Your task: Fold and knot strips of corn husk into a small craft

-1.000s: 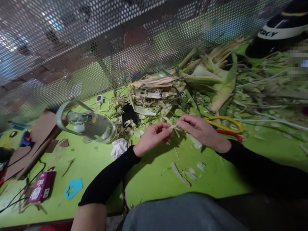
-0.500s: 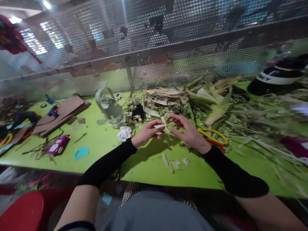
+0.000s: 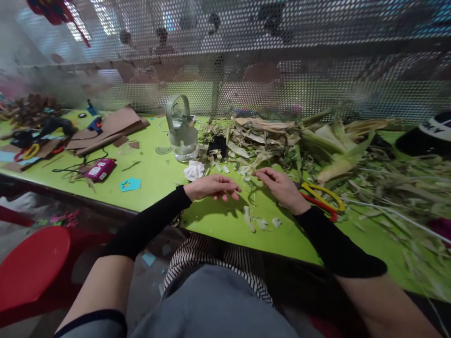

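My left hand (image 3: 215,186) hovers over the green table (image 3: 211,220), fingers slightly apart and nothing between them. My right hand (image 3: 278,187) has thumb and forefinger together at the edge of a small pale husk piece (image 3: 245,172), pinching it. Pale husk scraps (image 3: 261,222) lie on the table below and between both hands. Behind my hands is a pile of dried husks and stalks (image 3: 257,136). Scissors with yellow and red handles (image 3: 326,197) lie beside my right wrist. Crumpled white tissue (image 3: 194,171) is just behind my left hand.
A clear bottle with a grey-green handle (image 3: 183,136) stands behind the tissue. Leftward are a purple box (image 3: 100,169), a blue paper piece (image 3: 130,184) and brown cardboard (image 3: 109,126). Green corn husks (image 3: 340,155) cover the right side. A perforated screen (image 3: 197,75) runs behind the table.
My hands have moved apart. My left hand has let go of the pale husk strip it held and opened. The view has turned left.
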The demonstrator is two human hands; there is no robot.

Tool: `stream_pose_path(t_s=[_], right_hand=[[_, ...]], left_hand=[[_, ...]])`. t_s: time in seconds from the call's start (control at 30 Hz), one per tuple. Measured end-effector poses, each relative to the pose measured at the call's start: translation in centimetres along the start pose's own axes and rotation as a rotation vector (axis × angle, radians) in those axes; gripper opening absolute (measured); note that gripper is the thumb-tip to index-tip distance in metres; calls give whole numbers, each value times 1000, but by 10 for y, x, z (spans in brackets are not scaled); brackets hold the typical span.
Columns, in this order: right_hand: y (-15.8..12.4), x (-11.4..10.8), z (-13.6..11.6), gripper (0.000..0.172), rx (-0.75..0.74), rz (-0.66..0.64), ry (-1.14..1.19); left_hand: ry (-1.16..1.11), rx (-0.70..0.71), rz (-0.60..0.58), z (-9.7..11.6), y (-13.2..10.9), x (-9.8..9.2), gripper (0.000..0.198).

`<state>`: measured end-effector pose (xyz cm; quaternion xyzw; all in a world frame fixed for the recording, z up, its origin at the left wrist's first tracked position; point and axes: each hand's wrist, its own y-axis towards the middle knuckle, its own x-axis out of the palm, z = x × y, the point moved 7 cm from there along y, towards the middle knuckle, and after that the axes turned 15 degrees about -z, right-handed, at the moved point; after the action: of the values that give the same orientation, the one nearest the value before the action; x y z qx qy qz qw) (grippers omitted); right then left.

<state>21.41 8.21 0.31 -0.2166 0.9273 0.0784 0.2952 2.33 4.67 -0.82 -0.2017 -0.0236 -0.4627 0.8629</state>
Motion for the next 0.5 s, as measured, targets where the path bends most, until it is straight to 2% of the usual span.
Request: stream_pose_path(t_s=[0.07,0.2,0.3,0.5], right_hand=[[1,3,1,53,-6,-17,-17],[3,11,0,50,-16,-68,-69],[3,13,0,45,-21,-85,-149],[1,-4,5,43,-34,105,-163]], left_hand=[[72,-41,-54,-1,-12,-3,15],[188,-70,87,5,-29,-23,16],[245,-41,204,18,-35,-38,15],[191,168,461,51,-38,-61,19]])
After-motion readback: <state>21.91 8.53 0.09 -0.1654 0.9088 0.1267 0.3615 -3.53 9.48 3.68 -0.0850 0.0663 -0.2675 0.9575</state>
